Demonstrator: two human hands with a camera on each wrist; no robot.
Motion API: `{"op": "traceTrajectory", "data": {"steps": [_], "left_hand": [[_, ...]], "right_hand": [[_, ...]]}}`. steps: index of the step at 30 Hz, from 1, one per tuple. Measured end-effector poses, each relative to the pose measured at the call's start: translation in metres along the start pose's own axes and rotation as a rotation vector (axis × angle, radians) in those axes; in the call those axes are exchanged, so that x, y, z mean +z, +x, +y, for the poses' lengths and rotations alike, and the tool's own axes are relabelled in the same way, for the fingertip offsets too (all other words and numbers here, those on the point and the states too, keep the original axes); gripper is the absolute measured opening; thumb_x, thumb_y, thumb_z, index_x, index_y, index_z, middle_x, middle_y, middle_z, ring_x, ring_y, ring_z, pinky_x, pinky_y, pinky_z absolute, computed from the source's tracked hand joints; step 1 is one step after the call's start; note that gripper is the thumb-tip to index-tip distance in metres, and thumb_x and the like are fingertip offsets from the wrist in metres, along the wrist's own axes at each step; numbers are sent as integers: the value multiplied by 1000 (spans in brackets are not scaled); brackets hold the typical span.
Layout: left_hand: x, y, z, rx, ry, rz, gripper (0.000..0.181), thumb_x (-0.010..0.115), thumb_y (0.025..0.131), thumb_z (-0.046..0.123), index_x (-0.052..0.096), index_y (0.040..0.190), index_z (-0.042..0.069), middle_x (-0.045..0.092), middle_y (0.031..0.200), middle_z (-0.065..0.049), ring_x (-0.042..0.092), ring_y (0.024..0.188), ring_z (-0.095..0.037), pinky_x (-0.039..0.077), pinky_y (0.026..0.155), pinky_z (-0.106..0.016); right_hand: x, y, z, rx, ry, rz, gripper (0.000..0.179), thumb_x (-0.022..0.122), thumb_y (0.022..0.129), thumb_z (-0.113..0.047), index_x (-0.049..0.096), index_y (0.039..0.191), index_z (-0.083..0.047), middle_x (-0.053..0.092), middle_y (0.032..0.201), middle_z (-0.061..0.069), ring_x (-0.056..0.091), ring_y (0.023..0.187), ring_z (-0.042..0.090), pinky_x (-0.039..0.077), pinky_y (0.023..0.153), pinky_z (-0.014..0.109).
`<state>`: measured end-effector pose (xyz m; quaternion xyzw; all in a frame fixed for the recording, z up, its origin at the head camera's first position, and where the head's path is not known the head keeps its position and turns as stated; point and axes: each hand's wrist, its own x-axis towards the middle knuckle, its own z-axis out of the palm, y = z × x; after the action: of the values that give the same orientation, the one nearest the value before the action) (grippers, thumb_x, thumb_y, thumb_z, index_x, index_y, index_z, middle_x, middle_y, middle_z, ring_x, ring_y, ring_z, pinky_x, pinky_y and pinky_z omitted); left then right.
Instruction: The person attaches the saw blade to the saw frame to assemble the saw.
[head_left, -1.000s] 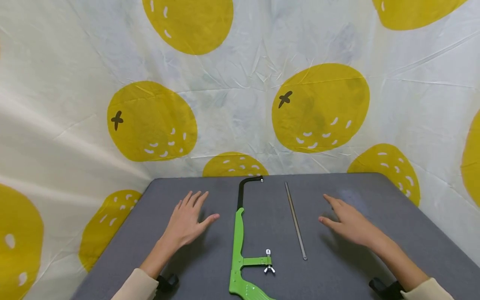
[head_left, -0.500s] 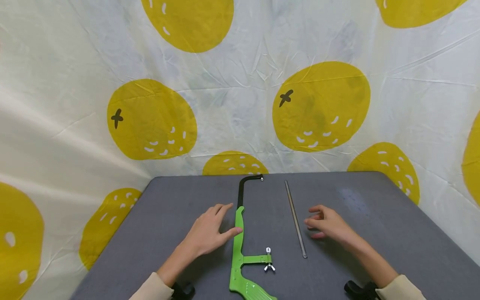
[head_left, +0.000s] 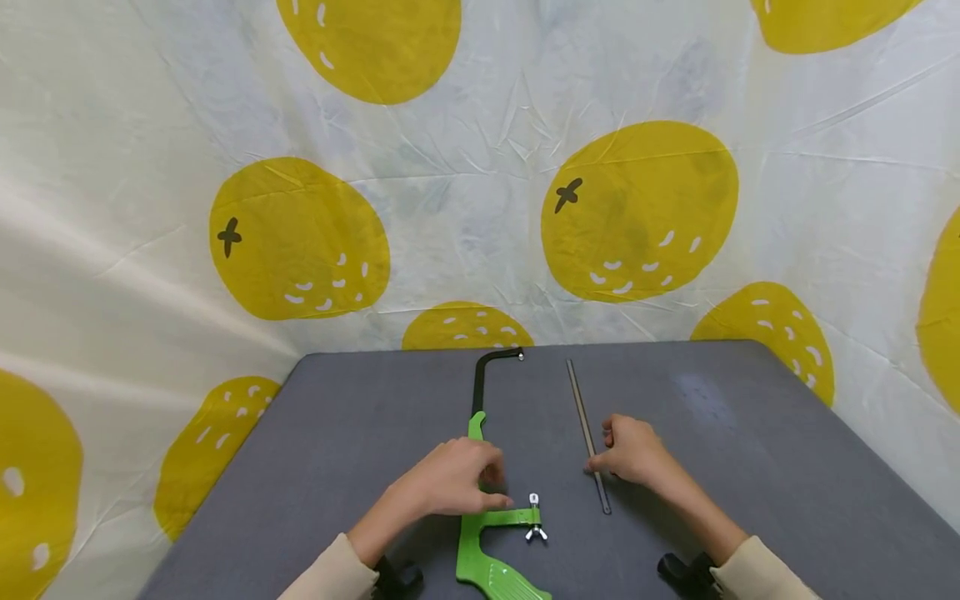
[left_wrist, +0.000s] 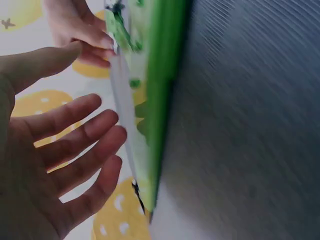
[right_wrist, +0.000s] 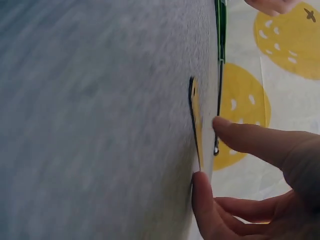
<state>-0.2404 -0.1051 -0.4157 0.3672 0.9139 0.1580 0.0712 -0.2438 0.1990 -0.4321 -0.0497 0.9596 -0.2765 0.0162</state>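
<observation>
A hacksaw frame with a green handle and a black bent front arm lies on the grey table. Over its green middle, my left hand hovers with fingers bent; the left wrist view has these fingers spread, apart from the frame. To the right lies a thin hacksaw blade, flat and slanting. My right hand is at the blade's near half. In the right wrist view a fingertip comes right at the blade's edge, while the thumb stands apart from that finger.
The frame's wing nut is at the end of a short green crossbar. A white cloth printed with yellow fruit hangs behind the grey table and along its left side.
My left hand has moved right and nearer, over the hacksaw frame. My right hand has come left to the blade, its fingers bending inward. Frame and blade have stayed put.
</observation>
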Motion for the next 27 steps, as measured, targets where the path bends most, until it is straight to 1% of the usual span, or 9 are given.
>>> {"op": "traceTrajectory", "data": {"steps": [4,7,10,12,16,18,20,22,27], "left_hand": [[4,8,9,49,39,-33,27,82,83,51,70,89,28,60,79,18,53,70,4,46,63,-17],[6,13,14,65,62,-57,29,83,82,51,70,90,27,58,77,18,52,68,4,44,60,-16],[8,16,19,61,79,-94,31,85,80,51,70,92,26,59,77,18,53,68,4,45,60,-16],[8,17,21,51,85,-125,32,87,79,50,71,93,26,61,78,17,53,68,4,46,61,-16],[9,15,24,37,87,-181,33,92,75,44,72,94,27,63,78,17,54,68,5,46,60,-16],[10,14,23,43,85,-192,32,94,74,39,72,95,27,63,78,17,54,68,5,46,60,-15],[12,14,22,58,81,-194,30,94,74,32,73,94,26,63,79,16,54,68,6,46,60,-14],[13,15,20,80,66,-197,28,94,75,26,73,94,25,63,78,16,55,68,5,47,61,-13],[15,15,18,114,16,-217,24,92,77,18,75,94,23,64,78,15,56,68,5,48,63,-12]], "right_hand": [[5,2,-5,-1,-70,8,50,95,71,-23,67,101,5,65,90,11,56,76,23,49,66,39],[7,2,-8,-7,-63,18,32,89,71,-10,58,79,-3,50,74,3,42,66,18,35,58,32],[9,2,-10,-29,-54,38,39,79,66,1,43,68,-12,32,68,-2,28,64,15,21,58,30],[9,2,-11,-36,-54,38,42,76,64,4,38,66,-14,27,68,-3,24,64,15,18,59,31],[10,3,-11,-32,-69,35,20,74,64,5,61,76,-3,50,71,2,43,67,19,33,57,32],[10,5,-11,-31,-72,35,28,74,64,4,69,91,3,62,80,7,54,75,23,45,61,37],[10,6,-10,-22,-70,34,37,73,64,3,70,101,5,66,86,10,59,83,27,51,68,43],[11,6,-10,-16,-55,34,42,73,64,2,69,106,5,67,90,11,60,87,29,53,73,44],[12,3,-8,2,21,40,44,71,62,4,64,106,2,63,89,9,57,82,25,48,68,38]]}}
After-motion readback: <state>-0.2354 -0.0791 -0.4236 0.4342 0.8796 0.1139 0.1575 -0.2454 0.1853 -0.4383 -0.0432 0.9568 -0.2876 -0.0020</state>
